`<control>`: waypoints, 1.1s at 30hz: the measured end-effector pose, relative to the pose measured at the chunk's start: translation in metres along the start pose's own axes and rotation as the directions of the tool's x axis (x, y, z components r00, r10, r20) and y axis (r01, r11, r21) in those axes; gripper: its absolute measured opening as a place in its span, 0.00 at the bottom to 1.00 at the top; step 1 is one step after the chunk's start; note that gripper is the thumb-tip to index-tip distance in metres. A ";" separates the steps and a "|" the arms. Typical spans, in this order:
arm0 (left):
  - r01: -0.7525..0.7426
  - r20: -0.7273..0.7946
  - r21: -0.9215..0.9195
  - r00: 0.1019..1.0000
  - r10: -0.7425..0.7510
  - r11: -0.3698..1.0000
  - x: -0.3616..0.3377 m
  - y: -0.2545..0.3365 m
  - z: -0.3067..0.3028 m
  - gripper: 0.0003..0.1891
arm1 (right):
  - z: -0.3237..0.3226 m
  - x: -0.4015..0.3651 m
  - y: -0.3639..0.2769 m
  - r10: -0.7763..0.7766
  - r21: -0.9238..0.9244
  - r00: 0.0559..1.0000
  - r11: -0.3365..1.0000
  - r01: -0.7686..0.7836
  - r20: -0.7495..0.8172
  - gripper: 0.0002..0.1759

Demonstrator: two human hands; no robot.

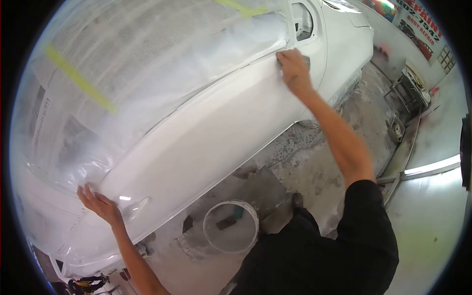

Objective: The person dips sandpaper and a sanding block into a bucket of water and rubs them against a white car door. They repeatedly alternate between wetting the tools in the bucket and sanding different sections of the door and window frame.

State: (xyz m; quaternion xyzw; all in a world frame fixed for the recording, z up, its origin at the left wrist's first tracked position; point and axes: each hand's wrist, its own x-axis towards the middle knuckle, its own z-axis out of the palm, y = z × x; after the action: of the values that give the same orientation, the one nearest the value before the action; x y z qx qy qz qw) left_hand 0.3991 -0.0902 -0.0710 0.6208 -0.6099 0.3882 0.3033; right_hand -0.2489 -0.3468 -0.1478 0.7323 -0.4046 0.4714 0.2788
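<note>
A white car door panel (211,128) runs diagonally across the view, with paper and plastic masking (147,64) over the window area above it. At the panel's upper right end, my right hand (295,71) is closed around a small grey block (308,61), of which only an edge shows beside the fingers. The hand lies against the panel near the masking's edge. My left hand (101,204) rests with fingers apart on the panel's lower left end, beside the door handle (138,208), and holds nothing.
On the floor below the panel stands a round bucket (231,202) with dark pieces inside. A metal stand (413,86) with items on it is at the right, near the wall (432,191). Yellow tape (81,78) crosses the masking. A poster (420,29) hangs upper right.
</note>
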 end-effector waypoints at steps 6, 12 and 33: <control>0.164 -0.106 -0.299 0.973 -0.203 0.940 0.034 0.162 0.043 0.28 | -0.007 0.005 -0.036 -0.166 0.213 0.986 0.964 0.157 0.027 0.13; 0.185 -0.215 -0.124 0.954 -0.208 0.975 0.038 0.183 0.066 0.27 | 0.000 -0.019 0.099 0.156 0.131 0.984 0.977 -0.167 0.086 0.08; 0.213 -0.199 -0.156 0.950 -0.241 0.965 0.046 0.194 0.066 0.26 | -0.030 -0.013 0.182 -0.027 -0.035 0.985 0.999 0.033 0.173 0.15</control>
State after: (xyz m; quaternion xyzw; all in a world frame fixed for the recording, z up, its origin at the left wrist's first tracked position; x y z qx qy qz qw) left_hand 0.2123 -0.1840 -0.0849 0.6196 -0.5221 0.3744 0.4509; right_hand -0.4214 -0.4130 -0.1433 0.7710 -0.4250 0.3944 0.2636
